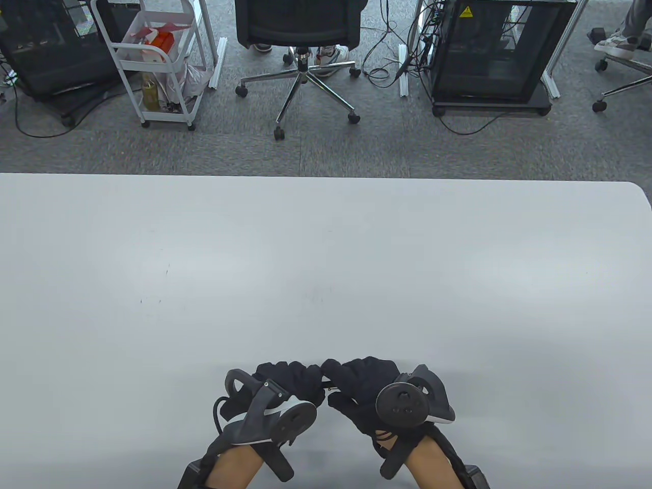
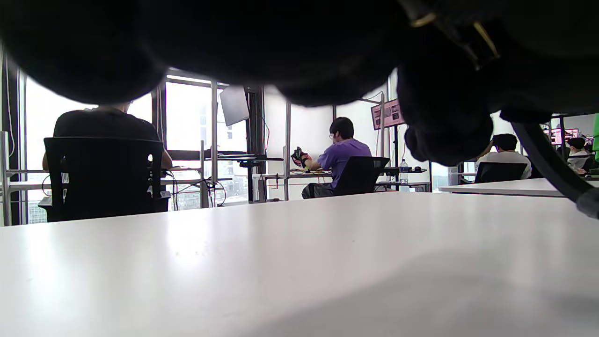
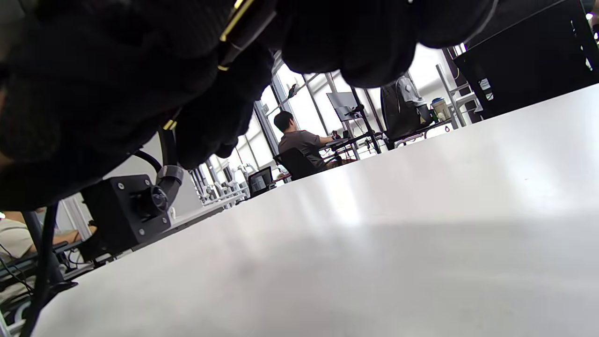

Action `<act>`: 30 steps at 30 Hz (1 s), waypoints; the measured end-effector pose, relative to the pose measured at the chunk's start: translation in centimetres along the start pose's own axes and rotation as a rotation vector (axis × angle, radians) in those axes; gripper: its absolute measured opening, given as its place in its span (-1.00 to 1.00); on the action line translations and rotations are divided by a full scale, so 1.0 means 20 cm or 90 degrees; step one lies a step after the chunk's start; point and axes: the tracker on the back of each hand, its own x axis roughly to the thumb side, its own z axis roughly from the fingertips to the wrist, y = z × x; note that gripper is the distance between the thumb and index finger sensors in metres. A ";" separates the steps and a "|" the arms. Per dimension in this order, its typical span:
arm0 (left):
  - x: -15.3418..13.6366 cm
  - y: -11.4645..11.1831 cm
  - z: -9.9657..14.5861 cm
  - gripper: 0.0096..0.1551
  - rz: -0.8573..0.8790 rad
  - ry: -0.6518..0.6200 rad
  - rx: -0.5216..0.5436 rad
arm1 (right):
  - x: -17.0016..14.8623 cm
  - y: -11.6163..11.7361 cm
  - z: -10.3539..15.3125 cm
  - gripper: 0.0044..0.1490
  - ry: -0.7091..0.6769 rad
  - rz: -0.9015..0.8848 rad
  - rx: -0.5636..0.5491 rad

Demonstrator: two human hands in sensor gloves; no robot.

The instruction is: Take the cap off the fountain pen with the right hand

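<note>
Both gloved hands sit together just above the white table near its front edge. My left hand grips the barrel end of a black fountain pen with gold trim; only a sliver of it shows between the hands. My right hand grips the cap end. The cap's gold clip shows among my right fingers, and from the left wrist view beside a gold ring. The fingers hide the joint between cap and barrel.
The table's far edge runs across the middle of the table view. Beyond it stand an office chair, a white cart and a black cabinet. The left wrist camera box shows beside my right hand.
</note>
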 end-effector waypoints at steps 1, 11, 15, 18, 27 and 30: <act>0.00 0.00 0.00 -0.45 0.012 0.000 0.000 | 0.00 0.00 0.00 -0.28 -0.002 0.007 -0.003; 0.00 0.00 -0.01 -0.45 0.024 0.006 -0.035 | 0.01 0.01 -0.01 -0.38 -0.030 0.050 -0.016; 0.00 0.01 -0.01 -0.46 0.023 0.005 -0.040 | 0.02 0.01 -0.01 -0.38 -0.031 0.051 -0.016; -0.01 0.00 -0.01 -0.47 0.023 -0.001 -0.037 | 0.02 0.02 -0.02 -0.38 -0.031 0.062 -0.012; -0.02 -0.01 0.01 -0.47 0.009 -0.007 -0.016 | 0.02 0.01 -0.01 -0.39 -0.027 0.066 -0.024; -0.01 -0.03 0.01 -0.45 0.007 -0.021 -0.035 | 0.00 0.00 0.00 -0.38 -0.016 0.062 -0.026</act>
